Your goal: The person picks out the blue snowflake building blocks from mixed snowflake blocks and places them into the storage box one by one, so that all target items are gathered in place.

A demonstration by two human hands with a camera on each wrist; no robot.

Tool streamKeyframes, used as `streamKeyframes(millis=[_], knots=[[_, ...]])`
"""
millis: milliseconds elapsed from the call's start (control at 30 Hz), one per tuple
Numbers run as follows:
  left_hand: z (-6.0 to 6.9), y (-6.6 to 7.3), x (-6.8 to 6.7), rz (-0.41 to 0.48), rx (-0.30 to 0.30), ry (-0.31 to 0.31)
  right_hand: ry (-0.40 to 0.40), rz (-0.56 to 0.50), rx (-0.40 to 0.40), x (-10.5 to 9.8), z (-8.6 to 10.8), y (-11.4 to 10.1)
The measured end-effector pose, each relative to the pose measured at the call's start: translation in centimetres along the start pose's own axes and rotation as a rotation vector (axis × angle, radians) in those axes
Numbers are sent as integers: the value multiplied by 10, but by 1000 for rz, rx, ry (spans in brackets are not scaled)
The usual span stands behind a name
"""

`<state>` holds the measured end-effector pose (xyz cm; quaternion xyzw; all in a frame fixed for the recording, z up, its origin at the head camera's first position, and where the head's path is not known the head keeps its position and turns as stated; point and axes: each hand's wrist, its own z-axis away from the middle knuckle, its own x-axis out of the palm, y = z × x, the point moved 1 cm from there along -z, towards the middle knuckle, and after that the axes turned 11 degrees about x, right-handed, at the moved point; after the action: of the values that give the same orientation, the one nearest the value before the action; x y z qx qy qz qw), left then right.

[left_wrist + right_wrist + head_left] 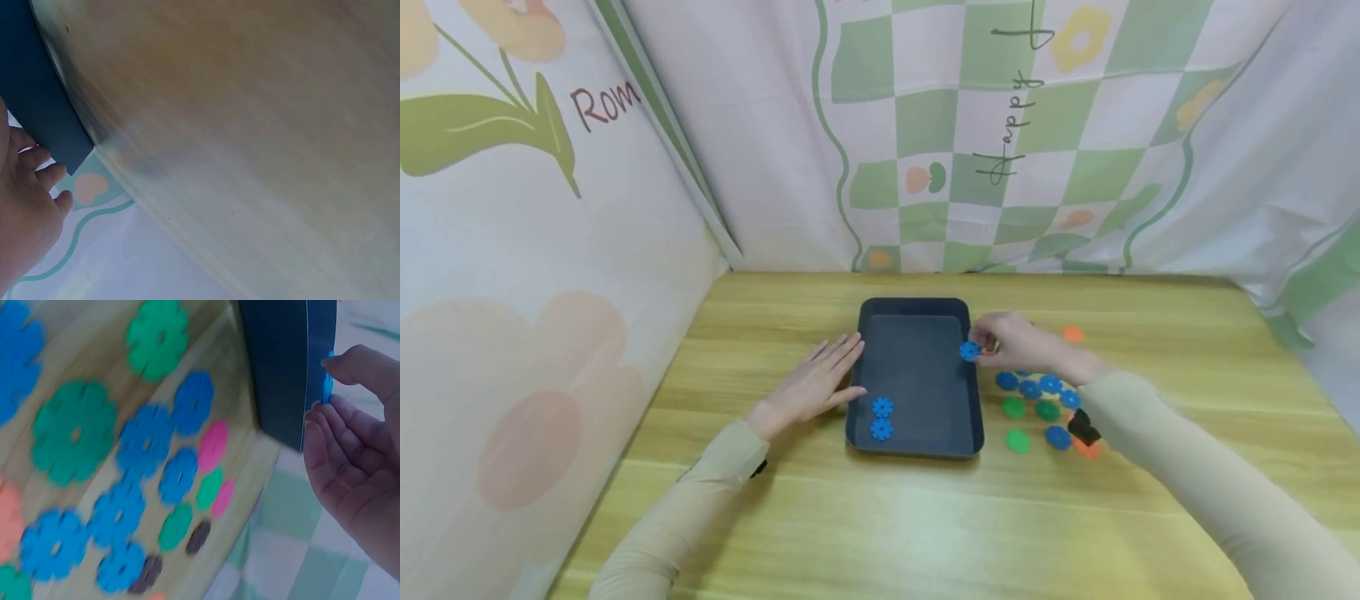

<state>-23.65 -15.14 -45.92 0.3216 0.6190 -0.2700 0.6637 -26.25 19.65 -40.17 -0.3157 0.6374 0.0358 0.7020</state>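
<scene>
A dark rectangular tray (917,375) lies on the wooden table. Two blue notched discs (882,407) sit in its near left corner, one just in front of the other. My left hand (808,387) rests along the tray's left side with fingers stretched out; the left wrist view shows its fingertips by the dark wall. Between thumb and fingers my right hand (1011,340) pinches another blue notched disc (970,351) at the tray's right rim. In the right wrist view that disc (327,378) appears edge-on, beside the tray wall (278,369).
Right of the tray lie several loose notched discs: blue (1058,437), green (1018,441), orange (1072,333), plus pink (213,446) and dark brown (199,537) ones. Part of this group is hidden under the right forearm. A patterned curtain (985,150) hangs behind the table.
</scene>
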Motion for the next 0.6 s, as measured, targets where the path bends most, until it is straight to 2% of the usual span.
streamKeyframes(millis=[233,467,600], knots=[[0,1,-1,-3,0,3,-37,11,8,16,-21,-24],[0,0,-1,-4,-7,-1,-70,29,-35,27,-40,-48],[0,0,-1,0,-8,-4,-117,51,-13,35,-49,-62]])
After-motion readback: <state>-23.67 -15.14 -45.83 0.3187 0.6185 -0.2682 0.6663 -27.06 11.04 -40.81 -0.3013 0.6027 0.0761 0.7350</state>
